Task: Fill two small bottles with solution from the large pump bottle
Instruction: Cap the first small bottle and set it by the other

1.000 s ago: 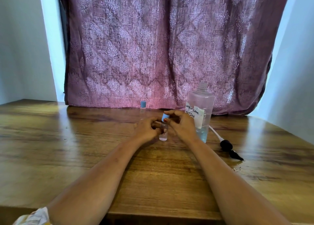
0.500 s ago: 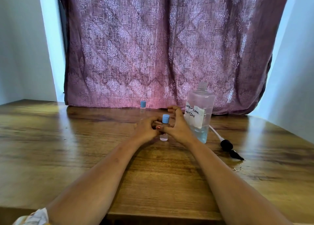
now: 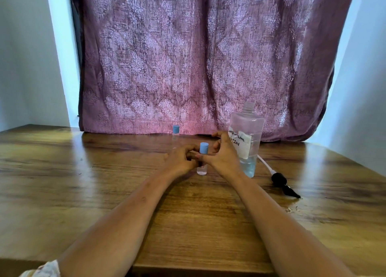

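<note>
A small clear bottle with a blue cap (image 3: 202, 159) stands upright on the wooden table (image 3: 83, 189). My left hand (image 3: 181, 159) grips its body from the left. My right hand (image 3: 222, 155) is to its right with the fingers spread, thumb tip touching the bottle below the cap. A second small blue-capped bottle (image 3: 175, 133) stands farther back near the curtain. The large clear bottle (image 3: 247, 143) with a handwritten label stands uncapped just right of my right hand, with a little liquid at its bottom. Its black pump head with tube (image 3: 281, 182) lies on the table to the right.
A purple patterned curtain (image 3: 198, 57) hangs behind the table. A few drops of liquid (image 3: 292, 208) lie on the wood near the pump nozzle. The table's front edge runs under my forearms.
My right hand came off the blue cap and its fingers opened; the cap now shows fully. My left hand kept its hold on the bottle.
</note>
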The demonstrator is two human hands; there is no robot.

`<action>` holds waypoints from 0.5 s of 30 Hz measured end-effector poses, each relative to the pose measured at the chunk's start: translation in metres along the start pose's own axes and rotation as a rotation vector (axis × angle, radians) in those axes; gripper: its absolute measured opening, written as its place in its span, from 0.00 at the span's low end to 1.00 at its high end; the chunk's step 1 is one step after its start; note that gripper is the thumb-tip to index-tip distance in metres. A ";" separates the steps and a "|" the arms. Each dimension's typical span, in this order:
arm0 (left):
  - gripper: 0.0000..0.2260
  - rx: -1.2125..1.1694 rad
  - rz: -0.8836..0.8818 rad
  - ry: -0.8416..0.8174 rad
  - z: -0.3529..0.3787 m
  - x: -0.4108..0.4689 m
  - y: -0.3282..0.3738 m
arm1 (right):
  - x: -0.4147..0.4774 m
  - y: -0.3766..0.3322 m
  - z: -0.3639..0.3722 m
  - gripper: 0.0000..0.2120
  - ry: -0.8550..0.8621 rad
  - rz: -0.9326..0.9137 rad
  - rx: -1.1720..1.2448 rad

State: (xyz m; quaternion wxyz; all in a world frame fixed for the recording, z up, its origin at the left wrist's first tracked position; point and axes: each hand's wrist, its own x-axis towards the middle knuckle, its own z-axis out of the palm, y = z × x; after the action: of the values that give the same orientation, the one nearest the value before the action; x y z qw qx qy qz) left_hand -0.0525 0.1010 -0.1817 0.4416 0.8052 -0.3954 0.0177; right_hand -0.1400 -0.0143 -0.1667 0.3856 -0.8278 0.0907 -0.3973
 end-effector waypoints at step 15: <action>0.14 -0.050 -0.041 -0.007 0.001 -0.004 0.003 | 0.004 0.003 -0.006 0.22 0.020 0.064 0.137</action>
State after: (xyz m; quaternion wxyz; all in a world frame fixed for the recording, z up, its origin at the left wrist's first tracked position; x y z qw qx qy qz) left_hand -0.0576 0.1018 -0.1821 0.4607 0.8017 -0.3808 -0.0040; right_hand -0.1418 -0.0214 -0.1642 0.4529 -0.7921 0.0935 -0.3983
